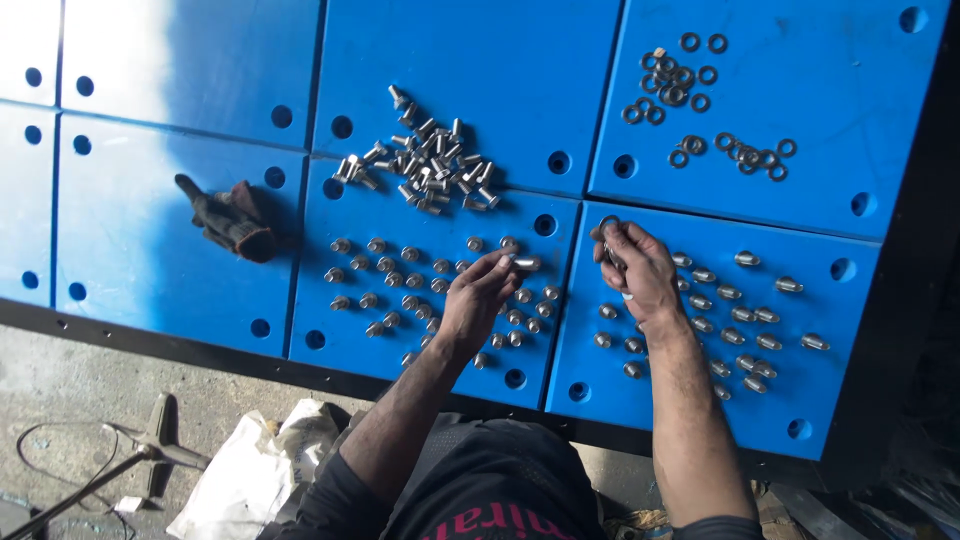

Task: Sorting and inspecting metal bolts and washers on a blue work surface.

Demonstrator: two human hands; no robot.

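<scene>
The left hand pinches a bolt at its fingertips, above rows of bolts standing on a blue panel. The right hand is curled around what looks like washers — too small to tell. A loose bolt heap lies beyond — a dark glove further left.

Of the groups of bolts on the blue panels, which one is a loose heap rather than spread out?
The heap of bolts on the upper middle panel, above the left hand. There the bolts lie jumbled and touching; the groups lower down are spaced singly.
</scene>
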